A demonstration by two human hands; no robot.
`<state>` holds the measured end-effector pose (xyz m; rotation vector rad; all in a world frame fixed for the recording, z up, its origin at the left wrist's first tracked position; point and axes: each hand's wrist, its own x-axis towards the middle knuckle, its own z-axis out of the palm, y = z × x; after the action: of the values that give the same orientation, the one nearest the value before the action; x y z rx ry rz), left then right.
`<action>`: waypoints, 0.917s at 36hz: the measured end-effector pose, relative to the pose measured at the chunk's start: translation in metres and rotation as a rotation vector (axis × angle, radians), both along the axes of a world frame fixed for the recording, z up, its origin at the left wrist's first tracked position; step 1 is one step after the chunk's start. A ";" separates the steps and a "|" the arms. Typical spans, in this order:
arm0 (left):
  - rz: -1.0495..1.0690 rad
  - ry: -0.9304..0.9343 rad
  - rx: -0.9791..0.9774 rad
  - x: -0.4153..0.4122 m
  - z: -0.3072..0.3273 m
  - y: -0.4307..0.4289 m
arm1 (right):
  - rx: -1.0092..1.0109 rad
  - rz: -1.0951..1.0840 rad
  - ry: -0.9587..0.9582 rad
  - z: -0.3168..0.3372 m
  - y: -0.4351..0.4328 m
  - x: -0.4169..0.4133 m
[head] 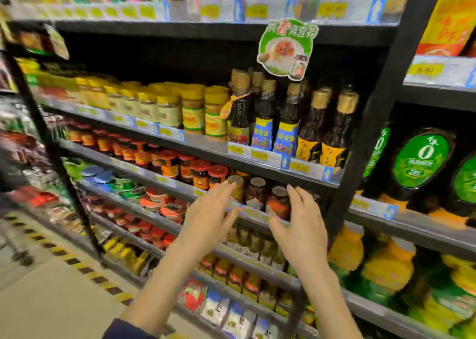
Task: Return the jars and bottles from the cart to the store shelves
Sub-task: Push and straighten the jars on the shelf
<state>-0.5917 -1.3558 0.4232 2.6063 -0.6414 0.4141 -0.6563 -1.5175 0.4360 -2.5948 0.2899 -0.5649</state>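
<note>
Bright overhead store light, dark shelf recesses, heavy motion blur leftward, wide-angle bending at the edges.

Black store shelves (pixel 211 150) are stocked in rows: yellow-lidded jars (pixel 167 108) at 10 o'clock, dark bottles (pixel 288 122) at 1 o'clock, red-capped jars (pixel 180 166) at centre, green-labelled bottles (pixel 417 163) at 3 o'clock.

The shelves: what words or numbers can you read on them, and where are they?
"0" and "26": green label of the big bottle.
"6.90", roughly: yellow price tag, blurred.
Green hanging sign: characters too blurred to read.
Other price tags and jar labels: too blurred.
</note>
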 end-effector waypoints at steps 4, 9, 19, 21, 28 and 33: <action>0.093 0.008 0.017 0.019 0.006 0.041 | -0.016 0.097 0.027 0.005 0.026 0.037; 0.175 0.007 0.069 0.055 0.009 0.082 | -0.089 0.195 0.043 0.010 0.057 0.094; 0.233 -0.045 0.207 0.155 0.031 0.131 | -0.261 0.338 -0.021 0.032 0.092 0.203; 0.241 -0.065 0.206 0.172 0.035 0.136 | -0.287 0.339 -0.038 0.037 0.096 0.218; 0.192 -0.156 0.195 0.223 0.052 0.148 | -0.333 0.308 -0.067 0.051 0.107 0.257; 0.075 -0.233 0.161 0.261 0.061 0.151 | -0.315 0.211 -0.191 0.060 0.118 0.277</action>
<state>-0.3302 -1.2046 0.4843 2.7656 -0.6790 0.7254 -0.3797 -1.3992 0.4964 -2.7933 -0.1476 -0.8304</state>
